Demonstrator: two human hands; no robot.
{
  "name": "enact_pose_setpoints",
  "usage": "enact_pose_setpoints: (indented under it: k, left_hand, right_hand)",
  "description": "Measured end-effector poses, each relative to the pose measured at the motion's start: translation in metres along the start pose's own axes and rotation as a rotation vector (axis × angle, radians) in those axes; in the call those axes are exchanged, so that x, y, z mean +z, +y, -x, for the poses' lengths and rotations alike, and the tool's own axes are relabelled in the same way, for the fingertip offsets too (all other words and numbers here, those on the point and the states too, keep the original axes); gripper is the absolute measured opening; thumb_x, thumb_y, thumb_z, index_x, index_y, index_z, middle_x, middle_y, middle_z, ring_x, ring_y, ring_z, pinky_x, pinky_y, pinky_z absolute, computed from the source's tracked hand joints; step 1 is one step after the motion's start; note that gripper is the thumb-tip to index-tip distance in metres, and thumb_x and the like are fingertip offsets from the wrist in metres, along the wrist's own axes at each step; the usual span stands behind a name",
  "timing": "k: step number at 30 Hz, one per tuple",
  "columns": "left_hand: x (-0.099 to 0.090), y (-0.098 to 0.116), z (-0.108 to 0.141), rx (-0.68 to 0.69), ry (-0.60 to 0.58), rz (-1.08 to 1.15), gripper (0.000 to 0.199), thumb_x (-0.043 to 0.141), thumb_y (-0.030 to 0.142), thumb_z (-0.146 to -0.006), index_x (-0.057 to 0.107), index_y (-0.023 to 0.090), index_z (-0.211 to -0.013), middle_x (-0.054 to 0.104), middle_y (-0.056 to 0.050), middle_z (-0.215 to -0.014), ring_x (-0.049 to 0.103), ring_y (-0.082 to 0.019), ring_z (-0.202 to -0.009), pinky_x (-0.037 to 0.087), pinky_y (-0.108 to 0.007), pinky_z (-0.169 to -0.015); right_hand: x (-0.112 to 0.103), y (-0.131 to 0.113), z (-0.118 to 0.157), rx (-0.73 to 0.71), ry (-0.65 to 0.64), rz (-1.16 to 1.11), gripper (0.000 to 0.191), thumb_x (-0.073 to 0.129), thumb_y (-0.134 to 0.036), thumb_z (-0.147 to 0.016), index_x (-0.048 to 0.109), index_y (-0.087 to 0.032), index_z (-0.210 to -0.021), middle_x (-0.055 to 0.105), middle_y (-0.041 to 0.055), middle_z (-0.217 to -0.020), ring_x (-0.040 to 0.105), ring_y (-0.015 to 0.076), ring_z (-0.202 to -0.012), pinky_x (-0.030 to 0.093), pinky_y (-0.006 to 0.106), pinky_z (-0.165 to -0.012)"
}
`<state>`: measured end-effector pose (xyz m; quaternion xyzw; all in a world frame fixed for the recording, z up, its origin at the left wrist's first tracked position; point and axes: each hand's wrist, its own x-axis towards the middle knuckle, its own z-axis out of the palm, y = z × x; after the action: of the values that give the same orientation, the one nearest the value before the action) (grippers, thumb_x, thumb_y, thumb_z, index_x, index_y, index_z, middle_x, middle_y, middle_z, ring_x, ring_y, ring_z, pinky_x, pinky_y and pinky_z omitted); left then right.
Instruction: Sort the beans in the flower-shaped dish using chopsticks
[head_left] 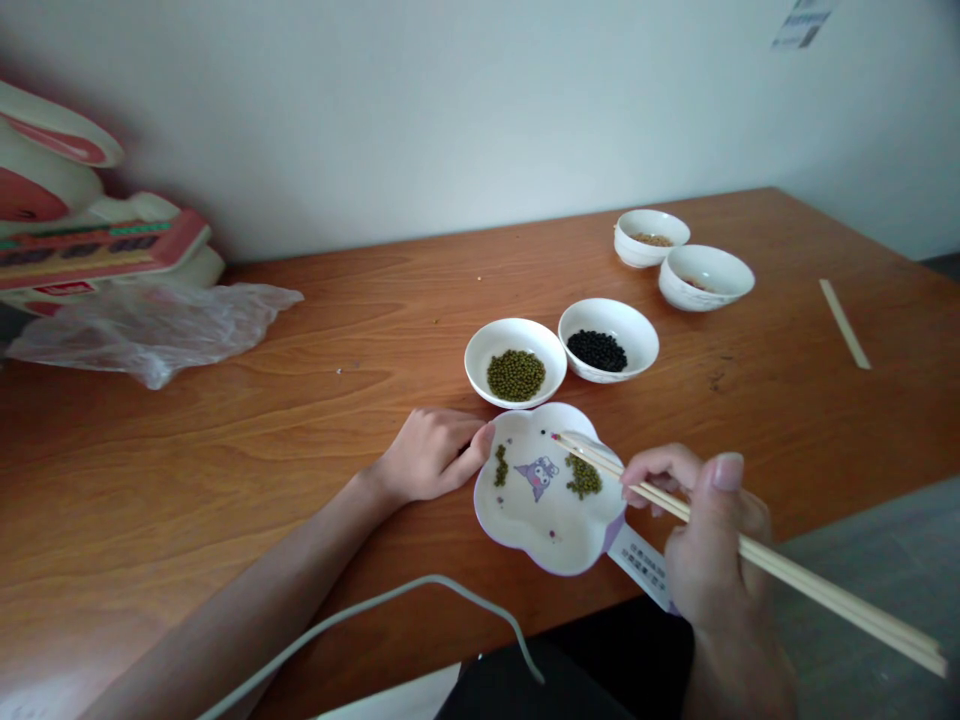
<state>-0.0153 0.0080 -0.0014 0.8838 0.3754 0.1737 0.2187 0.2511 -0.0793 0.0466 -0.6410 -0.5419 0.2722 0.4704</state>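
Observation:
My right hand point(720, 530) grips a pair of wooden chopsticks point(810, 590). Their tips rest over the upper part of a flower-shaped white plate point(577, 535) with a purple rim, close to one small black bean point(544, 432). Two little groups of mung beans lie on the plate, one at the left point(501, 466) and a bigger one at the right point(583, 478). At the plate's left edge, my left hand point(439, 452) has its thumb against the rim; its other fingers are partly hidden. The plate's handle, bearing a printed label point(641, 562), runs beneath my right hand.
Behind the plate stand a bowl of mung beans point(516, 376) and a bowl of black beans point(597, 350). Two more white bowls point(651, 240) point(706, 280) sit farther back. A pale flat stick point(845, 325), plastic bag point(165, 325), rabbit-shaped toy point(90, 215) and cable point(375, 603) are around.

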Motion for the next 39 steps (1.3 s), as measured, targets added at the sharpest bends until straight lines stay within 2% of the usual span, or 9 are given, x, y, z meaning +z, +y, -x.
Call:
enact_pose_setpoints:
  k: [10, 16, 22, 25, 27, 29, 32, 37, 39]
  left_hand:
    - [0.0, 0.0, -0.001, 0.005, -0.004, -0.013, 0.046, 0.032, 0.034, -0.111, 0.053, 0.018, -0.073, 0.062, -0.002, -0.069, 0.051, -0.012, -0.061, 0.039, -0.025, -0.063]
    - [0.0, 0.0, -0.001, -0.001, -0.002, -0.012, 0.045, 0.032, 0.034, -0.111, 0.053, 0.018, -0.074, 0.062, -0.001, -0.07, 0.051, -0.012, -0.061, 0.039, -0.025, -0.063]
    - [0.001, -0.001, 0.0, 0.005, 0.004, -0.031, 0.045, 0.033, 0.035, -0.11, 0.054, 0.018, -0.075, 0.064, -0.002, -0.071, 0.054, -0.013, -0.063, 0.041, -0.026, -0.065]
    - [0.001, -0.001, 0.0, 0.0, 0.008, -0.033, 0.046, 0.033, 0.035, -0.111, 0.055, 0.018, -0.074, 0.066, -0.002, -0.071, 0.057, -0.013, -0.064, 0.041, -0.027, -0.065]
    - [0.0, -0.001, 0.0, 0.002, 0.009, -0.031, 0.046, 0.033, 0.035, -0.111, 0.056, 0.018, -0.075, 0.067, -0.003, -0.072, 0.059, -0.013, -0.065, 0.041, -0.026, -0.065]
    - [0.0, -0.001, 0.001, 0.005, 0.01, -0.033, 0.046, 0.033, 0.035, -0.111, 0.056, 0.018, -0.075, 0.067, -0.003, -0.072, 0.059, -0.014, -0.065, 0.04, -0.026, -0.065]
    - [0.0, -0.001, 0.001, 0.003, 0.011, -0.037, 0.046, 0.033, 0.036, -0.111, 0.055, 0.018, -0.075, 0.067, -0.003, -0.072, 0.059, -0.013, -0.065, 0.039, -0.026, -0.064]
    - [0.0, 0.0, 0.0, 0.017, 0.028, -0.046, 0.047, 0.032, 0.037, -0.111, 0.055, 0.018, -0.075, 0.067, -0.003, -0.071, 0.058, -0.013, -0.063, 0.037, -0.027, -0.063]
    - [0.0, 0.0, -0.001, 0.02, 0.037, -0.052, 0.048, 0.032, 0.036, -0.111, 0.056, 0.018, -0.074, 0.067, -0.003, -0.071, 0.058, -0.013, -0.062, 0.036, -0.027, -0.061]
  right_hand:
    - [0.004, -0.002, -0.002, -0.005, 0.056, -0.024, 0.075, 0.022, -0.064, -0.108, 0.067, -0.02, -0.068, 0.063, 0.0026, -0.061, 0.057, 0.0153, -0.06, 0.04, 0.032, -0.059]
    - [0.001, 0.004, 0.0, 0.001, 0.081, -0.036, 0.079, 0.017, -0.065, -0.107, 0.069, -0.02, -0.067, 0.067, 0.0055, -0.061, 0.063, 0.0198, -0.061, 0.044, 0.034, -0.06]
    - [-0.013, 0.017, -0.008, -0.195, 0.168, -0.023, 0.088, 0.011, -0.07, -0.103, 0.07, -0.021, -0.061, 0.071, 0.0093, -0.064, 0.068, 0.0228, -0.061, 0.05, 0.034, -0.055]
    - [-0.007, 0.004, -0.019, -0.326, 0.274, -0.177, 0.085, 0.014, -0.074, -0.101, 0.067, -0.023, -0.059, 0.066, 0.0093, -0.058, 0.067, 0.0237, -0.059, 0.051, 0.036, -0.057]
    - [0.004, -0.01, -0.027, -0.412, 0.339, -0.291, 0.08, 0.018, -0.071, -0.103, 0.068, -0.023, -0.061, 0.064, 0.008, -0.056, 0.066, 0.0224, -0.058, 0.05, 0.035, -0.057]
    - [0.017, -0.023, -0.033, -0.404, 0.337, -0.315, 0.077, 0.021, -0.066, -0.105, 0.067, -0.022, -0.062, 0.064, 0.0064, -0.056, 0.065, 0.0197, -0.055, 0.049, 0.033, -0.056]
    - [0.028, -0.032, -0.037, -0.247, 0.224, -0.266, 0.076, 0.021, -0.067, -0.105, 0.069, -0.021, -0.067, 0.065, 0.0061, -0.058, 0.064, 0.0194, -0.055, 0.047, 0.032, -0.053]
    - [0.008, -0.014, -0.027, -0.21, 0.188, -0.176, 0.085, 0.012, -0.074, -0.1, 0.067, -0.021, -0.062, 0.066, 0.0095, -0.06, 0.065, 0.022, -0.056, 0.047, 0.034, -0.052]
    - [-0.002, -0.004, -0.019, -0.21, 0.126, -0.153, 0.086, 0.012, -0.075, -0.1, 0.067, -0.021, -0.06, 0.067, 0.0103, -0.06, 0.067, 0.0235, -0.059, 0.049, 0.035, -0.053]
